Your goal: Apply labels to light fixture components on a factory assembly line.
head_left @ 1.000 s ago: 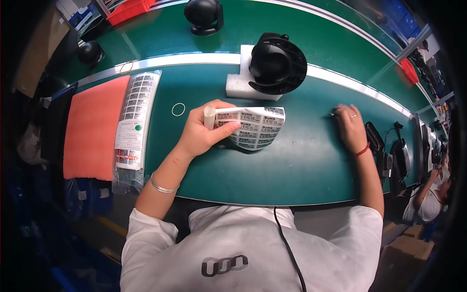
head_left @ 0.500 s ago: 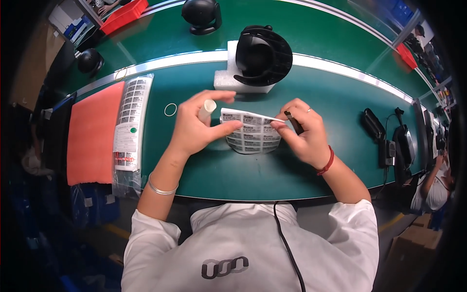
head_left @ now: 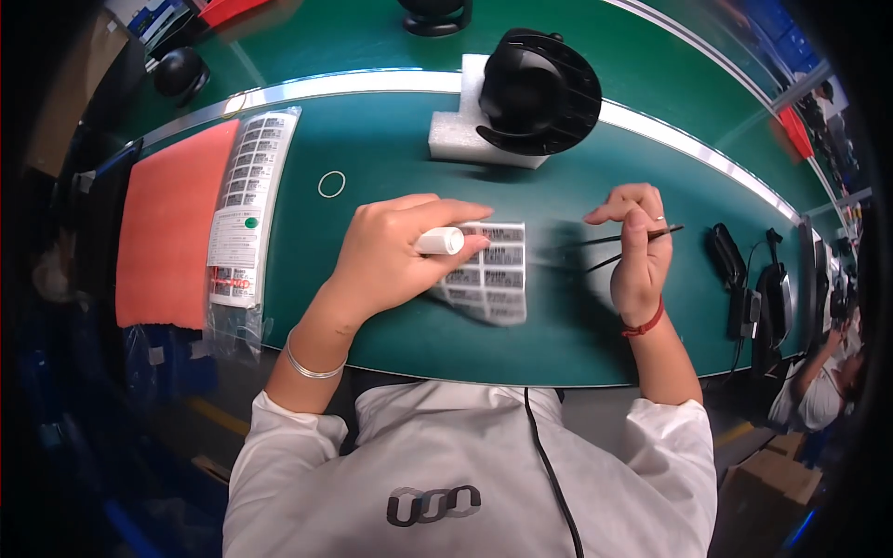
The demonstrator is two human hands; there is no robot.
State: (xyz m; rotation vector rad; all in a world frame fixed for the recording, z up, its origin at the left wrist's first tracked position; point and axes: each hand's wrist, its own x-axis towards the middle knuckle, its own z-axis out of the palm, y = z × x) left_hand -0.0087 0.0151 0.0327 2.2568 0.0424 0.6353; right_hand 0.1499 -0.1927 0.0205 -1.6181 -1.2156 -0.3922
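Note:
My left hand (head_left: pixel 389 249) pinches a sheet of printed labels (head_left: pixel 502 276) between thumb and fingers, above the green work surface. A white cylinder (head_left: pixel 450 241), like a thick marker seen end-on, is tucked in the same hand. The sheet's lower edge curls and is slightly blurred. To the right, apart from the sheet, my right hand (head_left: pixel 640 265) is closed on dark tweezers (head_left: pixel 621 250). Their two points face left toward the sheet and stand apart. Whether a label sits at the tips I cannot tell.
A black rounded device (head_left: pixel 539 90) rests on a white foam block (head_left: pixel 473 139) ahead. On the left lie an orange-red sheet (head_left: pixel 175 223) and bagged label sheets (head_left: pixel 244 219). A rubber band (head_left: pixel 331 184) lies nearby. Black devices with cables (head_left: pixel 744 288) are at the right.
My right hand has pulled away to the right from the label sheet, and the tweezers now point left. My left hand keeps the sheet, turned a little. The whole view has shifted.

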